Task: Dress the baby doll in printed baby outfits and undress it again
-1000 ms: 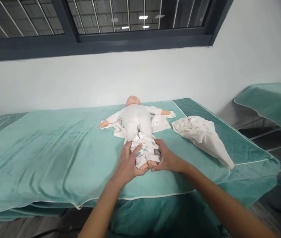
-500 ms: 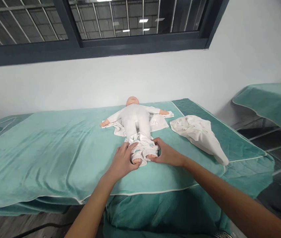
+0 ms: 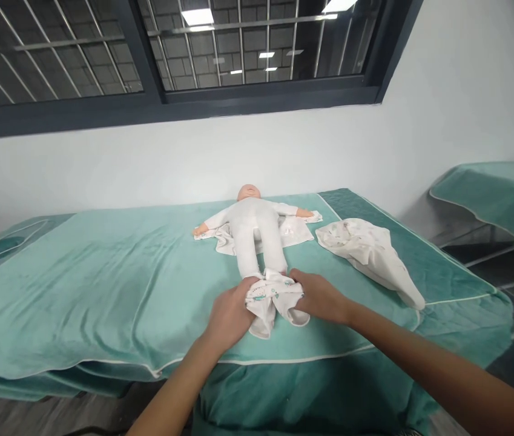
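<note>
A baby doll [image 3: 253, 221] with a white cloth body lies on its back, arms spread, head toward the wall. Bunched at its feet is a pair of white printed baby pants [image 3: 268, 297]. My left hand [image 3: 235, 310] grips the left side of the pants, and my right hand [image 3: 320, 297] grips the right side. The doll's feet are hidden behind the pants and my hands. Under the doll's arms and back is a spread white baby shirt [image 3: 297, 231].
A crumpled white printed cloth [image 3: 368, 254] lies to the right on the teal bed cover [image 3: 102, 290]. Behind the bed are a white wall [image 3: 170, 163] and a barred window [image 3: 247, 48]. Another teal-covered surface [image 3: 502, 194] stands at the far right.
The pants have come down off the doll's lower legs toward me, and both hands have moved nearer with them. The doll's toes no longer show at the leg openings. The view has tilted up slightly.
</note>
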The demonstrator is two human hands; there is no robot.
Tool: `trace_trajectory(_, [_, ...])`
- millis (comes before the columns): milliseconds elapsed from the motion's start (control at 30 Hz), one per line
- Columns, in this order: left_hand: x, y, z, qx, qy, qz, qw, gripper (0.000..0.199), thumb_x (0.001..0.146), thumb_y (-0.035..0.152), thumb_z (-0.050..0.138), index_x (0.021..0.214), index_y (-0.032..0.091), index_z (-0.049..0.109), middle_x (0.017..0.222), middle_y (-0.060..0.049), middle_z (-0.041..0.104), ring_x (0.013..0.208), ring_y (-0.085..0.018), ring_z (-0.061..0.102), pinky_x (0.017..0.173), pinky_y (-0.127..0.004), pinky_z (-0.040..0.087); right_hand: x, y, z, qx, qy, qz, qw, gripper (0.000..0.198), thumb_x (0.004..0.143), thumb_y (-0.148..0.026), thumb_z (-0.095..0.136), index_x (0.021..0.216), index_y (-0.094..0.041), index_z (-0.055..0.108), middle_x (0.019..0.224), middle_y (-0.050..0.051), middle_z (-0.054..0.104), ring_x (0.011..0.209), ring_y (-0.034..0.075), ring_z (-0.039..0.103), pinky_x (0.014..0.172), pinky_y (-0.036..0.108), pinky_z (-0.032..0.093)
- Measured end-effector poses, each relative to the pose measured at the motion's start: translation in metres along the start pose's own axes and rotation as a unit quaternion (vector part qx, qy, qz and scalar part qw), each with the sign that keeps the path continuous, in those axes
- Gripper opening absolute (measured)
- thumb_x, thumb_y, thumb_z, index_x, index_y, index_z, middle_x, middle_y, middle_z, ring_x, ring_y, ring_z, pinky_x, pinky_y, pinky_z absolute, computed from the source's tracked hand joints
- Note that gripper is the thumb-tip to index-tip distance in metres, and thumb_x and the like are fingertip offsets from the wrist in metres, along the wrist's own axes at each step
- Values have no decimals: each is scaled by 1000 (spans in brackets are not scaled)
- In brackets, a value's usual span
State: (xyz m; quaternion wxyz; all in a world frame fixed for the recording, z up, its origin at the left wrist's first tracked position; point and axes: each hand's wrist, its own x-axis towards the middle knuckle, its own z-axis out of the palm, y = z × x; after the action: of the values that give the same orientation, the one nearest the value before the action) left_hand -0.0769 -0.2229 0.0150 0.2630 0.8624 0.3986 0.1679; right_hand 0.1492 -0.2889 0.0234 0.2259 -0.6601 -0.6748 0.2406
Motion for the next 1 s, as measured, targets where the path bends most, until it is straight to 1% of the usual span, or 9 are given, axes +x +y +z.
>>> trace_trajectory(167, [-2, 3, -13, -148, -57, 14, 987, 31, 81, 26, 58, 112, 25, 62, 102, 1, 72, 91, -19, 66, 80, -26, 49, -6, -8, -15, 87, -89, -14, 992, 35, 75, -37, 66, 107, -23, 63, 101, 2, 69, 87, 21, 62, 74, 28, 43])
trace_trajectory(267, [-2, 7, -20, -179, -79, 21, 980, 30, 82, 26, 55, 110, 22, 64, 109, -1, 71, 96, -19, 65, 84, -27, 50, -3, -11, -25, 188, -154, -37, 969, 42, 77, -38, 66, 116, -23, 62, 116, 3, 66, 99, 23, 61, 80, 29, 46])
trace_trajectory(333, [-3, 9, -22, -179, -78, 20, 980, 32, 83, 27, 54, 113, 21, 64, 114, -3, 71, 100, -20, 65, 87, -29, 50, -2, -9, -28, 249, -179, -44, 951, 40, 78, -36, 66, 114, -21, 62, 114, 4, 65, 100, 23, 59, 81, 30, 47])
trace_trajectory(433, [-5, 9, -23, -124, -72, 14, 990, 33, 83, 28, 55, 114, 22, 65, 111, -3, 72, 99, -22, 66, 86, -30, 50, 0, -5, -26, 307, -201, -28, 930, 20, 78, -31, 64, 94, -19, 61, 89, 1, 62, 79, 17, 57, 66, 25, 44])
trace_trajectory(500, [-7, 7, -22, -60, -66, 11, 996, 32, 83, 30, 57, 113, 25, 66, 104, -2, 74, 95, -23, 67, 82, -30, 50, 0, -3, -24, 319, -220, -26, 922, 16, 79, -29, 63, 89, -18, 58, 81, -1, 57, 72, 14, 52, 61, 23, 41])
trace_trajectory(633, [-8, 6, -15, 60, -31, 7, 998, 31, 85, 33, 56, 114, 28, 63, 95, -2, 74, 87, -25, 69, 74, -29, 46, 0, 0, -17, 307, -262, -42, 914, 20, 78, -28, 65, 96, -19, 60, 91, 0, 60, 83, 17, 55, 72, 26, 44])
trace_trajectory(800, [-12, 8, -10, 132, -22, 5, 991, 29, 89, 34, 49, 115, 27, 60, 92, -5, 73, 81, -28, 68, 65, -31, 42, -1, 8, -7, 288, -252, -42, 923, 22, 79, -33, 67, 94, -19, 58, 93, 0, 60, 86, 17, 55, 77, 28, 44])
trace_trajectory(900, [-12, 8, -20, 66, -59, 13, 996, 32, 87, 33, 51, 117, 26, 60, 97, -5, 73, 86, -26, 68, 73, -32, 46, -5, 7, -12, 298, -262, -41, 917, 22, 76, -31, 68, 91, -19, 57, 88, -1, 58, 83, 16, 55, 74, 27, 44])
trace_trajectory(1000, [-7, 11, -44, -78, -145, 86, 983, 28, 86, 29, 53, 110, 23, 63, 112, -4, 71, 100, -22, 65, 87, -30, 48, -8, 0, -30, 312, -279, -47, 907, 22, 79, -37, 65, 88, -18, 58, 82, -1, 57, 76, 15, 53, 70, 26, 43])
